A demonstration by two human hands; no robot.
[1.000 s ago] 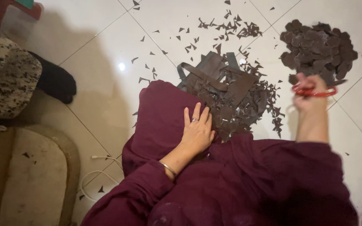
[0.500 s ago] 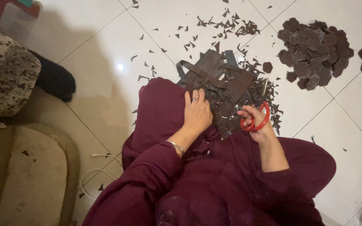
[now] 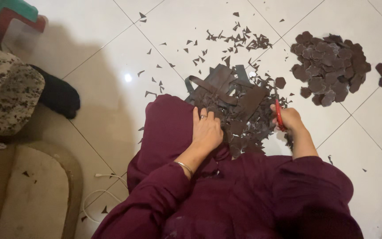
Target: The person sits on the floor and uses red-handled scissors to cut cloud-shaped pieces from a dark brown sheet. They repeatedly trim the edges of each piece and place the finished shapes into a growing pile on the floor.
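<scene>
White tiled floor [image 3: 102, 79]. The right hand [image 3: 290, 120], closed on red scissors [image 3: 279, 115], has been drawn back from the cut-shape heap [image 3: 330, 66] to the dark scrap pile [image 3: 239, 115]; the left hand [image 3: 207, 130] is kept flat, open, beside it.

A home, with craft work done on the floor: glossy white floor tiles [image 3: 111, 79], a worn beige cushion [image 3: 32, 194] beside a patterned fabric seat [image 3: 5, 93], and a loose white cable [image 3: 98, 199].

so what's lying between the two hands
In the head view, a heap of dark scraps and strips fills the stretch between the left hand, resting flat at its edge, and the right hand, which holds red scissors.
</scene>
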